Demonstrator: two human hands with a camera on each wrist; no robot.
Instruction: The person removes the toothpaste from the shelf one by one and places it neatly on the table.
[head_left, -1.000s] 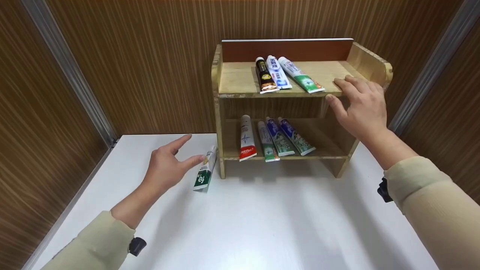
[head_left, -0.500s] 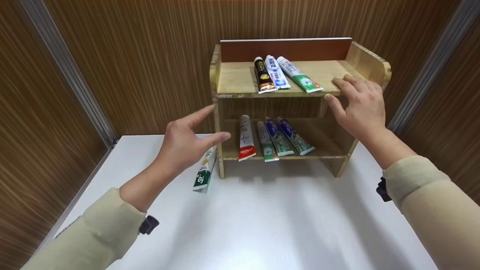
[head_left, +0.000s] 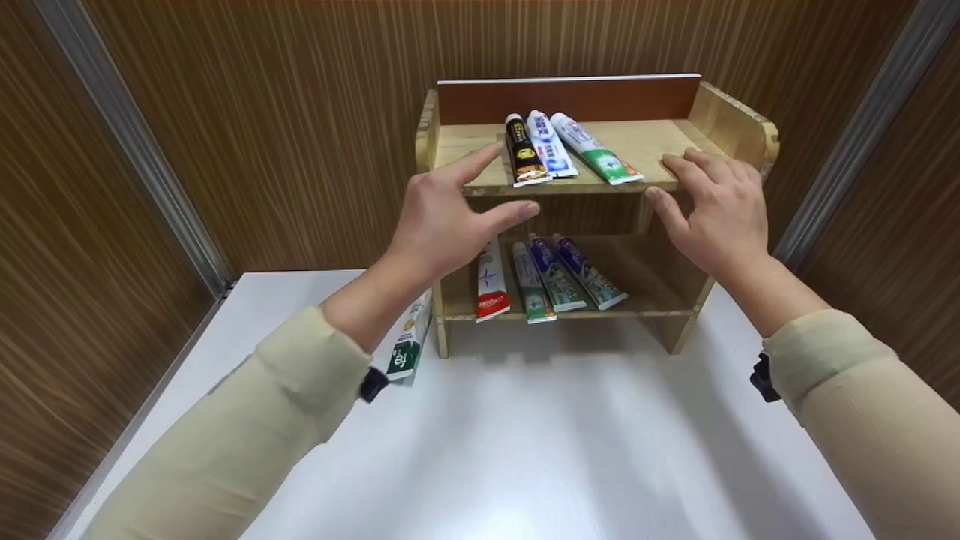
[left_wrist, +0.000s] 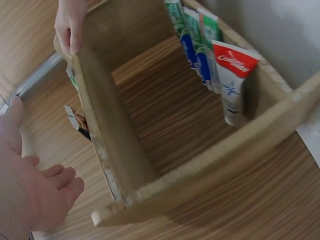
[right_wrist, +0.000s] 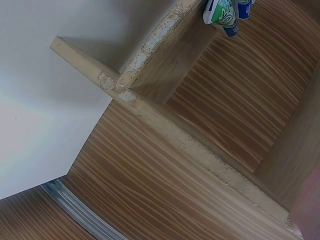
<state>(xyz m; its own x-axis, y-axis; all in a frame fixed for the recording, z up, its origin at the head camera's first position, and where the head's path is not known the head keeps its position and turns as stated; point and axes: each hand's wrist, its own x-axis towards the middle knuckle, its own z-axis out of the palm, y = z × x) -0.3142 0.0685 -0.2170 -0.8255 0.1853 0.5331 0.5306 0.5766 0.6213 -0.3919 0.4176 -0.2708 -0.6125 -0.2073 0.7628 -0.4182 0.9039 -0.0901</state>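
Wood-grain wall (head_left: 300,135) behind shelf (head_left: 652,139) | black tube (head_left: 524,152) near spread left grip (head_left: 446,217), apart | right grip (head_left: 720,206) pinching shelf edge

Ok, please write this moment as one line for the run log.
left hand: empty, near black tube | right hand: holds upper shelf's edge | lower shelf: four tubes | white-green tube: left of rack

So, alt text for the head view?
The empty left hand hovers near three tubes on the top shelf of a wooden rack; the right hand holds that shelf's front edge. Four tubes lie below; another tube is beside the rack.
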